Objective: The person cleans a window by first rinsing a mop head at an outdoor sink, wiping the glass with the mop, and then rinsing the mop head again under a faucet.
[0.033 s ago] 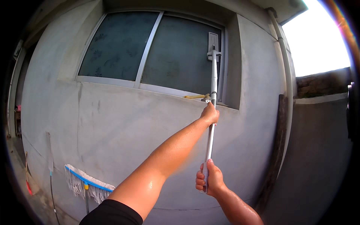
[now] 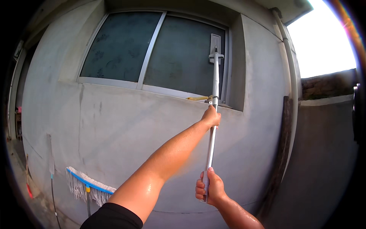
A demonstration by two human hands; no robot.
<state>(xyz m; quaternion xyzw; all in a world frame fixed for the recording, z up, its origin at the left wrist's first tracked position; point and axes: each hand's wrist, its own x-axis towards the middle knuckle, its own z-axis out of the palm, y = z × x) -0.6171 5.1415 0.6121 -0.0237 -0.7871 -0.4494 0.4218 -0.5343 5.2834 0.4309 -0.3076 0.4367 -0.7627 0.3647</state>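
A long flat mop with a silver pole (image 2: 216, 80) reaches up in front of the right pane of a sliding window (image 2: 179, 53). Its narrow pale rectangular head (image 2: 215, 42) lies upright against the glass, close to the right frame. Partway up the pole, just below a joint, my left hand (image 2: 212, 116) is closed around it with the arm stretched out. Lower down, my right hand (image 2: 210, 186) grips the grey handle end, thumb along the pole. Behind the pole, on the sill, lies a yellow-handled tool (image 2: 198, 98) that is partly hidden.
A string mop with a blue bar (image 2: 89, 183) stands upright at lower left, its strands by the grey wall (image 2: 126, 126). Further left are a thin-poled flat tool (image 2: 51, 156) and a red-ended stick (image 2: 29, 191). A drainpipe (image 2: 290, 68) and dark plank (image 2: 283, 141) line the right side.
The flat mop's head has slid slightly left and down on the glass. Both hands have moved a little left, and the right hand also sits lower, still gripping the pole.
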